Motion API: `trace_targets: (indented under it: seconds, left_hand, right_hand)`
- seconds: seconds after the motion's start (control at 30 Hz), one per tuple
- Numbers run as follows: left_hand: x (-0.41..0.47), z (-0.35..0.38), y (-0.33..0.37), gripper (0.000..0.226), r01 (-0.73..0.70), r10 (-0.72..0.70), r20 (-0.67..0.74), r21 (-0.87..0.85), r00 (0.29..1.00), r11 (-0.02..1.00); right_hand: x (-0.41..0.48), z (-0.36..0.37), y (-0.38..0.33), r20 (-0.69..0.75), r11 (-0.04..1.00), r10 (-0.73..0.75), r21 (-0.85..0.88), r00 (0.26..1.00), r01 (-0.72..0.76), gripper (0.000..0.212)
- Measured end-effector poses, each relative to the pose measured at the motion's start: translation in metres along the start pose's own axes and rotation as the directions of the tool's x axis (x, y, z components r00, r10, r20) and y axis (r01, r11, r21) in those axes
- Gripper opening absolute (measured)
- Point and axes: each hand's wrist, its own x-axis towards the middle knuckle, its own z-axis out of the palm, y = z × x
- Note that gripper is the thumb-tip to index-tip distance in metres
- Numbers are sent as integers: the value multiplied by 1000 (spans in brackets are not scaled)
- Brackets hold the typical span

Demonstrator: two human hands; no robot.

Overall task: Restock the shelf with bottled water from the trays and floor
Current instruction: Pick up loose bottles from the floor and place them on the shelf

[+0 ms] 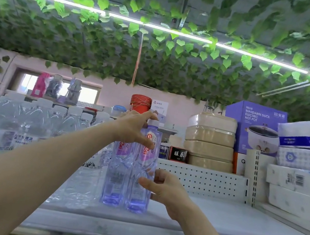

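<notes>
Purple-tinted water bottles, two of them, stand upright and touching side by side on the pale shelf [215, 217], near its front edge, just right of a block of clear water bottles [4, 122]. Your left hand [136, 126] reaches in from the left and sits over the tops of the pair. Its thumb [145, 142] presses the front of the right bottle [146, 163] just under the shoulder, and its fingers curl over that bottle's white cap, so the neck is pinched between them. The hand hides the top of the left bottle [117, 173]. Your right hand [166, 189] grips the same right bottle low on its body, with the thumb across the front face and the other fingers wrapped round the far side. Both bottle bases rest flat on the shelf. Behind them runs a perforated back panel [201, 179], with stacked beige containers [209, 143], an electric hot pot box [256, 127] and tissue packs [308, 144] to the right.
</notes>
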Motion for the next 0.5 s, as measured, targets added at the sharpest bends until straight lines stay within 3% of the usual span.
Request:
trace_targets:
  seconds: [0.37,0.5]
  left_hand:
    - [5,12,-3,92,70,-66,-46,80,997,994]
    - [7,14,0,93,111,-100,-64,195,993,974]
  right_hand:
    - [5,-5,-2,77,999,14,-42,997,-11,28]
    - [2,-6,-5,97,997,22,-77,995,-15,20]
